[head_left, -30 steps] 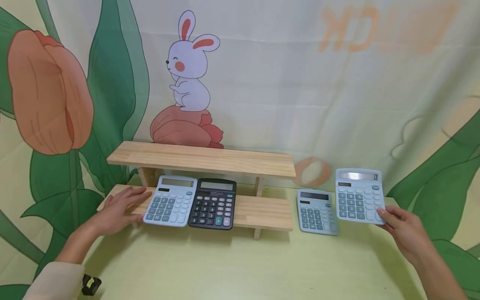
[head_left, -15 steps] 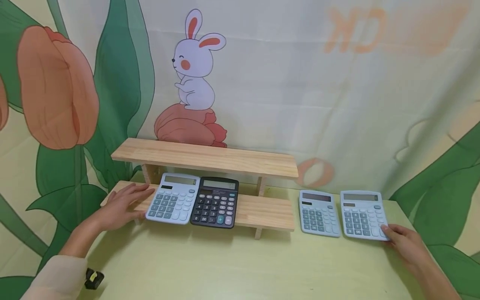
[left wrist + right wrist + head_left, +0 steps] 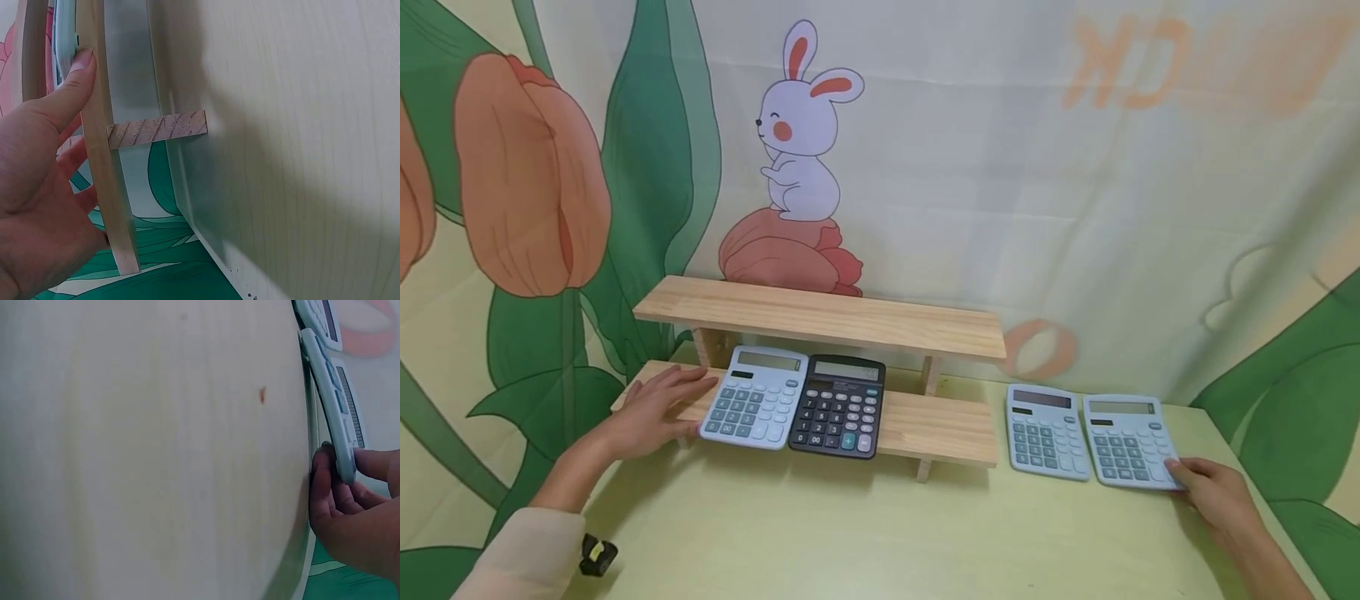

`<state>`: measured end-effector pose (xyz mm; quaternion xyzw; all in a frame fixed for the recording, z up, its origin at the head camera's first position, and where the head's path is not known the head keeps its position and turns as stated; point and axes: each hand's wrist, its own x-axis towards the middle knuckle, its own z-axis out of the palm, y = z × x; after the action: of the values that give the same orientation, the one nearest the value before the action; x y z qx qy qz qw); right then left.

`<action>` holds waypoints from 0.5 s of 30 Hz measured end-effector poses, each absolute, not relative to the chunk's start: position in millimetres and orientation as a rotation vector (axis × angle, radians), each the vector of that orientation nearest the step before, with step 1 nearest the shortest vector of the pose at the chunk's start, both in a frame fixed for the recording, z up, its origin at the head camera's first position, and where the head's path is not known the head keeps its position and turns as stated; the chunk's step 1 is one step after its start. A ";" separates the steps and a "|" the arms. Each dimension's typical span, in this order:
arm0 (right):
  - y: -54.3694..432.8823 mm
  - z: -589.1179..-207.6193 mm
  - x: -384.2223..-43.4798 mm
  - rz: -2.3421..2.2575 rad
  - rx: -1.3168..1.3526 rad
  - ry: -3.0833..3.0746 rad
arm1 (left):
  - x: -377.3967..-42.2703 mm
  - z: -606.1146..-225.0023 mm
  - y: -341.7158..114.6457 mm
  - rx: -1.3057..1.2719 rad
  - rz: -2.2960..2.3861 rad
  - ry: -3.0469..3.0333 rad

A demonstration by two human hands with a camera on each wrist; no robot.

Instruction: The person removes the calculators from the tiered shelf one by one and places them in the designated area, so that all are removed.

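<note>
At the lower right corner, thumb above and fingers beneath, my right hand point(image 3: 1217, 498) pinches a light blue calculator point(image 3: 1127, 442). In the right wrist view that calculator point(image 3: 334, 403) is tilted slightly off the table, its near edge between thumb and fingers. Just left of it lies another light blue calculator point(image 3: 1047, 433). My left hand point(image 3: 651, 412) rests on the lower shelf point(image 3: 936, 427) with relaxed fingers, its thumb by the lower left corner of a third light blue calculator point(image 3: 756, 396). A black calculator point(image 3: 837, 408) leans beside that one on the shelf.
The wooden rack's upper shelf point(image 3: 820, 315) runs above the calculators. A small black object with a yellow mark point(image 3: 598, 556) lies near the left sleeve point(image 3: 523, 550). Behind stands a printed curtain point(image 3: 955, 183) with a rabbit and tulips. The pale table point(image 3: 865, 533) stretches in front.
My right hand has lowered its calculator from the air down beside the other light blue one on the table. The left hand has stayed on the shelf; the head view has shifted slightly.
</note>
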<state>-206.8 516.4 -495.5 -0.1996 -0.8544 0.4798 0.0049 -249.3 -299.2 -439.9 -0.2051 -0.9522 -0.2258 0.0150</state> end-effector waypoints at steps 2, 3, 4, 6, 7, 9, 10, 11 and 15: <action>517.4 -495.4 -206.4 1.425 -0.624 -2.712 | -248.6 -439.9 -298.0 -0.640 -0.708 -2.958; 517.7 -494.6 -206.4 1.377 -0.625 -2.732 | -248.4 -440.3 -298.0 -0.641 -0.707 -2.955; 517.7 -493.9 -206.0 1.325 -0.618 -2.757 | -247.8 -440.2 -297.7 -0.645 -0.713 -2.951; 516.9 -491.8 -205.5 1.220 -0.598 -2.802 | -247.4 -440.4 -297.7 -0.645 -0.718 -2.950; 515.9 -490.7 -205.0 1.166 -0.583 -2.825 | -247.2 -440.1 -297.6 -0.646 -0.724 -2.949; 513.5 -488.3 -204.3 1.054 -0.549 -2.859 | -246.9 -440.3 -298.1 -0.642 -0.726 -2.951; 511.9 -487.3 -203.7 1.011 -0.528 -2.870 | -246.9 -440.2 -298.3 -0.638 -0.727 -2.954; 510.7 -486.2 -203.4 0.982 -0.506 -2.882 | -247.1 -440.4 -298.6 -0.636 -0.726 -2.956; 506.1 -483.3 -201.7 0.939 -0.456 -2.915 | -247.0 -439.7 -298.5 -0.630 -0.729 -2.960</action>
<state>-201.7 506.1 -483.3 -0.1471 -0.9412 0.3033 0.0228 -247.0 -298.5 -439.7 -0.2023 -0.9508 -0.2342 0.0145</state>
